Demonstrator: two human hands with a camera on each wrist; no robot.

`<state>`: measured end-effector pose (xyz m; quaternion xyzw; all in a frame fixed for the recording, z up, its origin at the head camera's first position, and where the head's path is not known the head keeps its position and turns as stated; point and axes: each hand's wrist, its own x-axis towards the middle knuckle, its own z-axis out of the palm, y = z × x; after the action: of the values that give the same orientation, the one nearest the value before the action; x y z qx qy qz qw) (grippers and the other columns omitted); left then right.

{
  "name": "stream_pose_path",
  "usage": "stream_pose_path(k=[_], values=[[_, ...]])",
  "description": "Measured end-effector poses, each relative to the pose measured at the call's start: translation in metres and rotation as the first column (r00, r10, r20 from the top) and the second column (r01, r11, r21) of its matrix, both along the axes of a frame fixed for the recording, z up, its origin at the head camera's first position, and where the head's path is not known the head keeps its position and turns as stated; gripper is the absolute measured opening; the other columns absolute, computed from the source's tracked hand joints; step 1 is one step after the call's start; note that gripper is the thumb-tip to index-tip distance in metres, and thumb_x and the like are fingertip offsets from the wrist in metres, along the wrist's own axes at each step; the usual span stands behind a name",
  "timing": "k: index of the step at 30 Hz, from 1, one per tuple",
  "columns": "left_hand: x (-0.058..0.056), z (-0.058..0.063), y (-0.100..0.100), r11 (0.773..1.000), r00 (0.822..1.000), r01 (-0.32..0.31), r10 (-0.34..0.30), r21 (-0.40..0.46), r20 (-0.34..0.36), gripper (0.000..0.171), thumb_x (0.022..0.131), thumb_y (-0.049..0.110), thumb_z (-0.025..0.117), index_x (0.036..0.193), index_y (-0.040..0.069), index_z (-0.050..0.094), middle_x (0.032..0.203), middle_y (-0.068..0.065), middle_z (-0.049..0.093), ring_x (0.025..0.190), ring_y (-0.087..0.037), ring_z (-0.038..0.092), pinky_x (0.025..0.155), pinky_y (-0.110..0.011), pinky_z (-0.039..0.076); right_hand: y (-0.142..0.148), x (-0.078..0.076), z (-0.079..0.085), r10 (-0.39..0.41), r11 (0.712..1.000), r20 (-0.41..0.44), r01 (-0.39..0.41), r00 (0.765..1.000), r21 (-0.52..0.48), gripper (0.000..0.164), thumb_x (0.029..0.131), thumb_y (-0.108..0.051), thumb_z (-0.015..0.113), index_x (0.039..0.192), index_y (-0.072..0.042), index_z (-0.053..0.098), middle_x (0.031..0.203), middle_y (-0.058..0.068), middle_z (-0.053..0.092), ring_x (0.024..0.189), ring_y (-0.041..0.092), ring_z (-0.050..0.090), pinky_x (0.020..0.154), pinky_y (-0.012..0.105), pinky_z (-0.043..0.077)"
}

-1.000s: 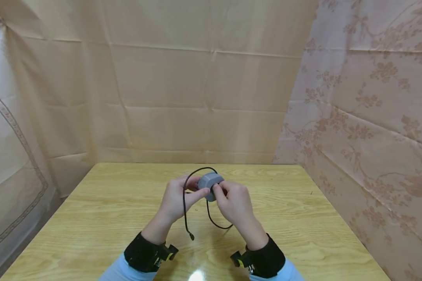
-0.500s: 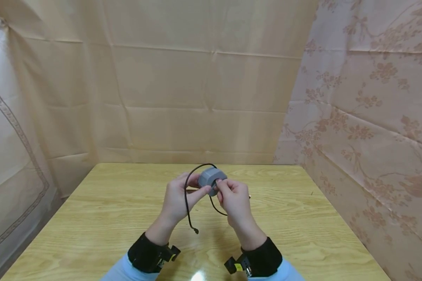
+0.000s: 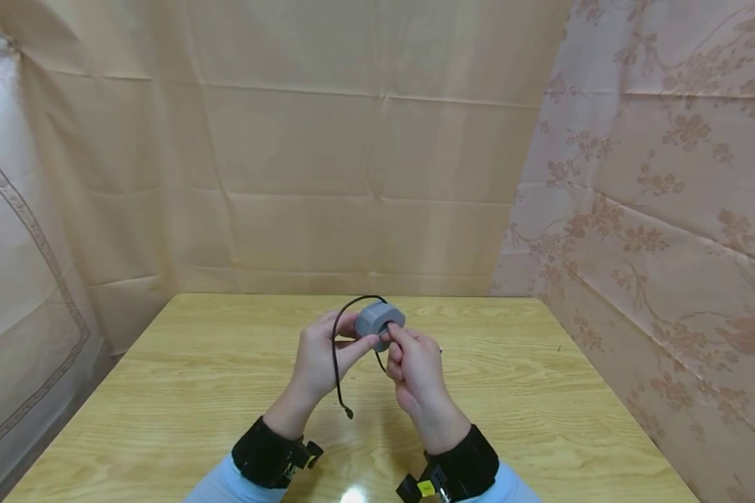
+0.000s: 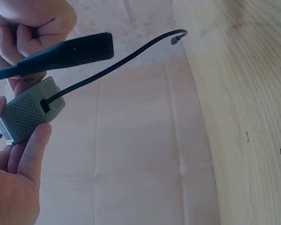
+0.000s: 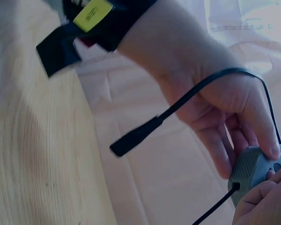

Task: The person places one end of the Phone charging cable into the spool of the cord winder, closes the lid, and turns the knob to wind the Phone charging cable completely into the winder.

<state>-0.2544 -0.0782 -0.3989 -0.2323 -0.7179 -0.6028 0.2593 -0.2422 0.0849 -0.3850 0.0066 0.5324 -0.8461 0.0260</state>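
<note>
A grey, faceted cable winder (image 3: pixel 374 318) is held above the table, with a black cable (image 3: pixel 335 353) coming out on two sides. My left hand (image 3: pixel 317 353) grips its left side between thumb and fingers. At the round opening in its near face, the thumb and forefinger of my right hand (image 3: pixel 418 363) pinch; the other fingers are curled. The left wrist view shows the winder's dotted side (image 4: pixel 25 115) and the cable leaving a slot there. One cable end, a black plug (image 3: pixel 349 413), dangles below my left hand. My right hand hides part of the other cable length.
The light wooden table (image 3: pixel 195 391) lies beneath both hands. A beige cloth (image 3: pixel 289 175) hangs behind it and a flowered cloth (image 3: pixel 654 209) along the right. Black bands with small cameras circle both wrists.
My right hand has turned at the winder's opening, its fingers shifting and curling more. The cable loop beneath the winder shows shorter. The winder has risen slightly; my left hand keeps its grip.
</note>
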Motion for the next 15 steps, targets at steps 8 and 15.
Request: stream_pose_path(k=[8,15], values=[[-0.0012,0.0019,-0.0036,0.999,1.000,-0.023,0.023,-0.028,-0.003,0.029,0.083,0.015,0.087,0.109,0.006,0.077,0.094,-0.003,0.069,0.085,-0.019,0.070,0.068,-0.030,0.060,-0.0001,-0.0047,-0.0036,-0.012,0.997,-0.049,0.016,0.999,0.076,0.028,0.101,-0.023,0.066,0.081,-0.004,0.070,0.058,-0.005,0.047,0.046,0.006,0.034,0.042,0.019,0.024],[-0.0028,0.0038,-0.0078,0.998,0.999,-0.039,0.040,-0.048,0.032,0.027,0.084,0.019,0.087,0.108,0.010,0.078,0.095,-0.001,0.070,0.085,-0.016,0.070,0.068,-0.030,0.060,0.0029,-0.0087,-0.0081,-0.059,0.962,-0.189,0.106,0.980,0.250,0.034,0.096,-0.025,0.073,0.074,0.001,0.069,0.055,-0.001,0.047,0.047,0.009,0.037,0.043,0.020,0.027]])
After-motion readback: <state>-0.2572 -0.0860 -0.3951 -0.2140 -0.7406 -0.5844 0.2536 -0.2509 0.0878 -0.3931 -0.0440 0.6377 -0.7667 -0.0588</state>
